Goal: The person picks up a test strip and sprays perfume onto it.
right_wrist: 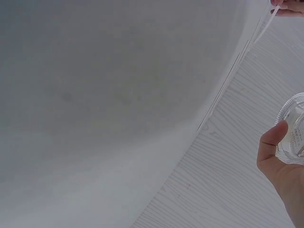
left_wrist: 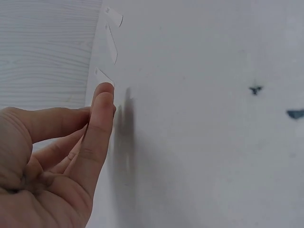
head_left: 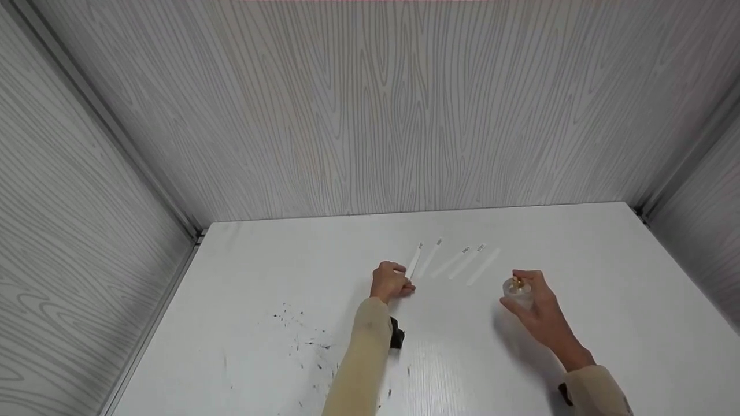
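Observation:
My left hand (head_left: pixel 388 281) pinches the near end of a white paper test strip (head_left: pixel 414 263), whose far end carries dark print. In the right wrist view this strip (right_wrist: pixel 267 23) slants down from the fingertips. To its right lie several more strips (head_left: pixel 467 263) in a loose row on the white table. Farther right, my right hand (head_left: pixel 543 318) grips a small clear glass perfume bottle (head_left: pixel 518 296) with a gold-coloured top, a finger on that top. Ribbed glass and a printed label on the bottle (right_wrist: pixel 295 133) show in the right wrist view, partly cut off by the frame.
The white table (head_left: pixel 624 277) has dark marks (head_left: pixel 312 341) left of the left forearm. A wood-grain panel (head_left: pixel 370 115) rises behind it, with side panels at left (head_left: pixel 69 231) and right (head_left: pixel 711 219).

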